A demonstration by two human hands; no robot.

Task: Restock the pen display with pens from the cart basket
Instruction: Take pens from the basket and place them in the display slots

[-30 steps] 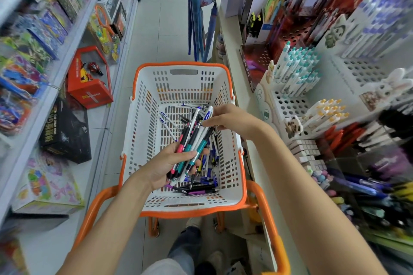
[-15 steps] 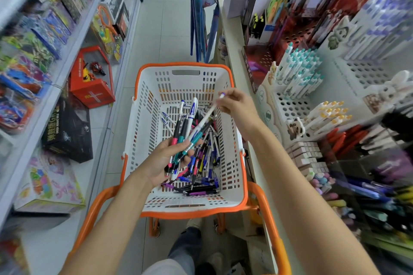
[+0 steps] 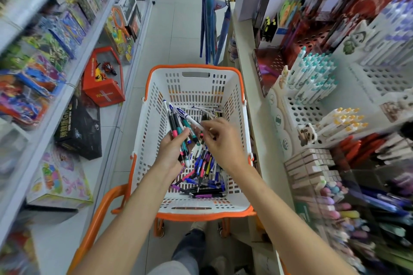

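A white cart basket [image 3: 194,83] with an orange rim stands in front of me, with a heap of loose pens [image 3: 204,176] on its floor. Above the heap my left hand [image 3: 171,152] grips a bundle of pens [image 3: 178,123] with black, pink and teal grips, their tops fanning up and to the left. My right hand [image 3: 223,140] is just right of the bundle, pinching the lower end of a white pen [image 3: 190,118] that lies across it. The pen display [image 3: 312,100], white perforated racks holding teal-capped and yellow-capped pens, rises at the right.
Toy boxes fill the shelves on the left, with a red box [image 3: 104,78] and a black box [image 3: 79,127] near the floor. Umbrellas [image 3: 210,24] hang beyond the basket. The cart's orange handle [image 3: 98,219] curves at lower left. Erasers and pens crowd the lower right shelf.
My right hand has come back down from above the basket's right side to the bundle with the white pen. The bundle in my left hand has tilted to point up-left.
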